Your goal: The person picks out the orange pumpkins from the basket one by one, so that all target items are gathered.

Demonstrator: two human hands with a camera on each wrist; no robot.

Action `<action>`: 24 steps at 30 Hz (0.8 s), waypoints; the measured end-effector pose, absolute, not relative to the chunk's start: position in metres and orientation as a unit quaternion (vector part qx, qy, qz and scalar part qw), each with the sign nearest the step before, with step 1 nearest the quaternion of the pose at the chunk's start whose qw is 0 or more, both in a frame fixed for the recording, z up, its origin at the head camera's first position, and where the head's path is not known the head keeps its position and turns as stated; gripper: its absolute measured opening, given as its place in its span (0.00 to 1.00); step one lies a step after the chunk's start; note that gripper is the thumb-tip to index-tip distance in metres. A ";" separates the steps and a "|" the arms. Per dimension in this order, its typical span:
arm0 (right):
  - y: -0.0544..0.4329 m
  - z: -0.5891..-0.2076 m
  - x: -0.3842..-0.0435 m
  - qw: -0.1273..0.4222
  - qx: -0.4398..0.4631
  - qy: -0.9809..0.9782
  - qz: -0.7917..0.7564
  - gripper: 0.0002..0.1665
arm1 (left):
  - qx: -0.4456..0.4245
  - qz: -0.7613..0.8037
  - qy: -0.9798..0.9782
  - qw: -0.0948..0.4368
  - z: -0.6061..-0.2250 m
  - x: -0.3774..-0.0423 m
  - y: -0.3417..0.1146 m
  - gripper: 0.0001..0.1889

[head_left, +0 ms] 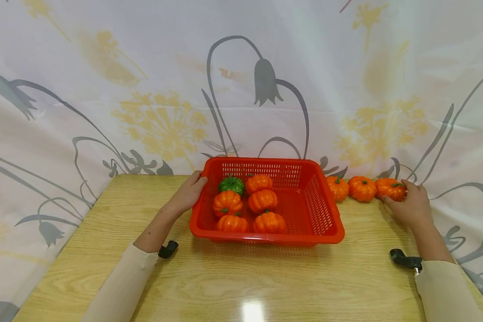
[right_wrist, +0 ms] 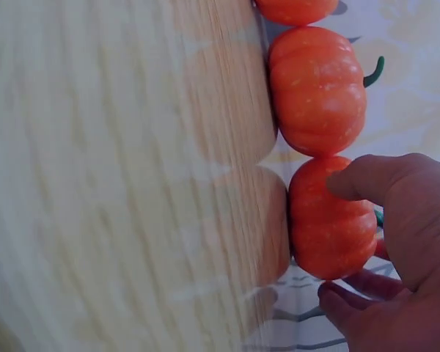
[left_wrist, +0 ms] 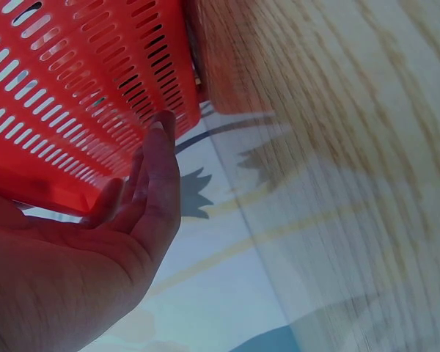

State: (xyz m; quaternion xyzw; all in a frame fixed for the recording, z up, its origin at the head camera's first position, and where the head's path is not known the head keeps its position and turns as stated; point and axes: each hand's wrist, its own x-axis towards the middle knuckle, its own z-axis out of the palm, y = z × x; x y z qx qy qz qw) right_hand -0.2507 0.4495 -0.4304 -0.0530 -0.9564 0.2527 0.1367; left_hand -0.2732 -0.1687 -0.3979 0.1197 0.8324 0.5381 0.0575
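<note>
Orange pumpkin (head_left: 389,191), stem (head_left: 397,184) up, widest sideways

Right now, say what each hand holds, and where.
Left hand grips the red basket at its left rim; right hand holds the rightmost orange pumpkin by its sides.

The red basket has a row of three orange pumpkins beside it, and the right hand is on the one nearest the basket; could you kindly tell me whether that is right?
Not quite: the head view shows the right hand on the end pumpkin, the one farthest from the red basket. The row of three orange pumpkins beside it is as you say.
</note>
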 end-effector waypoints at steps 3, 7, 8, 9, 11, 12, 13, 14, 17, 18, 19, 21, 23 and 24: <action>0.448 -0.427 -0.250 0.136 -0.050 -0.957 0.250 0.50 | 0.115 0.535 0.835 0.057 -0.397 -0.272 -0.169 0.25; 0.444 -0.417 -0.249 0.146 -0.043 -0.957 0.249 0.49 | 0.114 0.531 0.838 0.055 -0.396 -0.272 -0.169 0.24; 0.443 -0.415 -0.249 0.150 -0.040 -0.956 0.251 0.48 | 0.114 0.531 0.838 0.055 -0.396 -0.272 -0.169 0.24; 0.441 -0.412 -0.249 0.155 -0.036 -0.955 0.250 0.47 | 0.114 0.531 0.838 0.055 -0.396 -0.272 -0.169 0.24; 0.436 -0.406 -0.248 0.169 -0.024 -0.952 0.252 0.45 | 0.116 0.532 0.837 0.055 -0.397 -0.272 -0.169 0.24; 0.433 -0.402 -0.248 0.175 -0.018 -0.951 0.254 0.45 | 0.116 0.532 0.837 0.056 -0.397 -0.272 -0.170 0.25; 0.431 -0.399 -0.248 0.180 -0.011 -0.950 0.253 0.44 | 0.117 0.532 0.837 0.056 -0.397 -0.272 -0.170 0.25; 0.428 -0.396 -0.248 0.183 -0.005 -0.950 0.252 0.43 | 0.118 0.533 0.836 0.057 -0.398 -0.273 -0.170 0.25; 0.417 -0.386 -0.246 0.191 0.012 -0.949 0.252 0.41 | 0.120 0.534 0.835 0.057 -0.398 -0.273 -0.170 0.26; 0.412 -0.382 -0.245 0.192 0.018 -0.948 0.252 0.40 | 0.119 0.533 0.836 0.058 -0.398 -0.273 -0.170 0.26; 0.408 -0.379 -0.244 0.194 0.025 -0.947 0.254 0.39 | 0.119 0.532 0.836 0.058 -0.398 -0.272 -0.170 0.25; 0.398 -0.373 -0.242 0.198 0.035 -0.943 0.264 0.37 | 0.117 0.530 0.838 0.058 -0.397 -0.272 -0.170 0.25; 0.388 -0.368 -0.239 0.202 0.047 -0.939 0.274 0.35 | 0.114 0.528 0.839 0.057 -0.397 -0.272 -0.169 0.25; 0.384 -0.366 -0.238 0.203 0.053 -0.937 0.278 0.35 | 0.114 0.529 0.839 0.058 -0.396 -0.272 -0.169 0.25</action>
